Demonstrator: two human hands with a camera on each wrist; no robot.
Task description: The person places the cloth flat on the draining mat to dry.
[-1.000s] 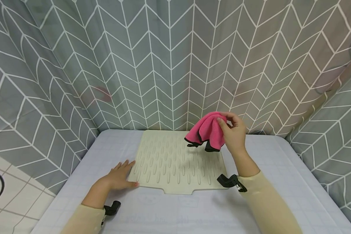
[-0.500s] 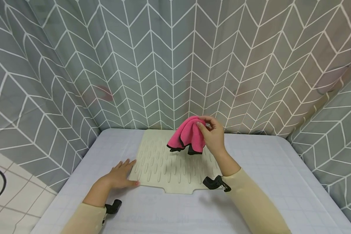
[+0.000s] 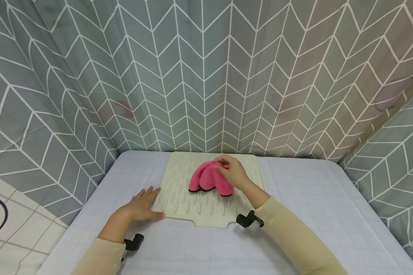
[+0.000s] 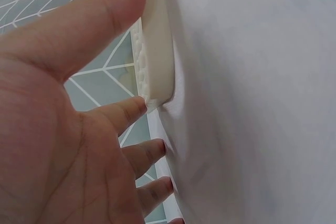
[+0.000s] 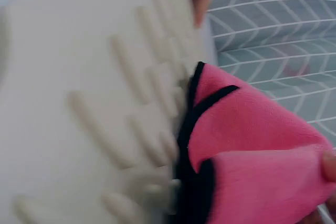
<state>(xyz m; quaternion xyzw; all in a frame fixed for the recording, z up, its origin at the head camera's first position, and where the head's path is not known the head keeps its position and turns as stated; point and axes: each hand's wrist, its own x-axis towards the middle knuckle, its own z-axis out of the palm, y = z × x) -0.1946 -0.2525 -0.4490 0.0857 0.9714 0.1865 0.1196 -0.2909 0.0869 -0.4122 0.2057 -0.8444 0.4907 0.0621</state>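
A pink cloth point(image 3: 210, 178) with black edging hangs in folds from my right hand point(image 3: 234, 173), which pinches it near the top between thumb and fingers. Its lower edge is down at the ribbed surface of a cream-coloured mat point(image 3: 179, 202), as the right wrist view shows of the cloth point(image 5: 257, 171) too. My left hand point(image 3: 141, 206) lies with fingers spread at the mat's front left corner. In the left wrist view the thumb of the left hand point(image 4: 68, 114) is against the mat's edge point(image 4: 157, 61), and its straight fingertips touch the white sheet.
The mat lies on a table covered with a white sheet point(image 3: 306, 198). Behind and at both sides hangs a grey curtain point(image 3: 206, 76) with white zigzag lines. Black wrist mounts point(image 3: 249, 219) sit on both wrists. White tiling point(image 3: 17, 225) shows at the lower left.
My right hand has carried the pink cloth left and then down onto the middle of the mat. My left hand has stayed at the mat's corner.
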